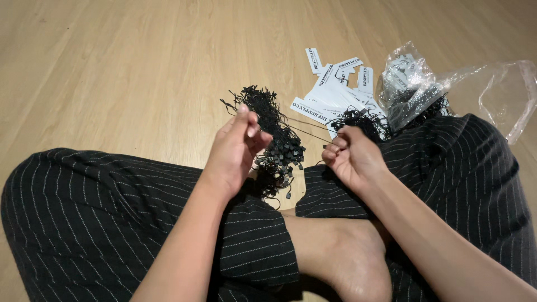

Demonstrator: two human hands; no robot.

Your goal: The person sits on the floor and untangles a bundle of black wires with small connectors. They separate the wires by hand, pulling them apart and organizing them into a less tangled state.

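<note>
A: Here we are, looking down at someone cross-legged on a wood floor in striped trousers, both hands up over the lap.

B: And there's a thin black string stretched between them. The left hand has its fingers curled in, thumb and forefinger pinched on one end. The right hand is closed nearly to a fist, pinching the other end at its fingertips.

A: Why taut like that?

B: My read is that pulling it straight frees a single string from the rest. Look just past the left hand: a tangled bundle of the same black strings with small square locks, lying on the floor at the knee.

A: Close by, so each pick is a short reach.

B: Exactly. Beyond the string lie the white tags, fanned out loosely on the floor. Beside them sits a clear bag with more black strings showing through it.

A: And that dark clump by the right hand?

B: Another heap of strings, lying against the tags. Whether they're already threaded through tags, I can't tell from here.

A: Everything is ranged in an arc in front of the knees.

B: All within arm's reach.
</note>
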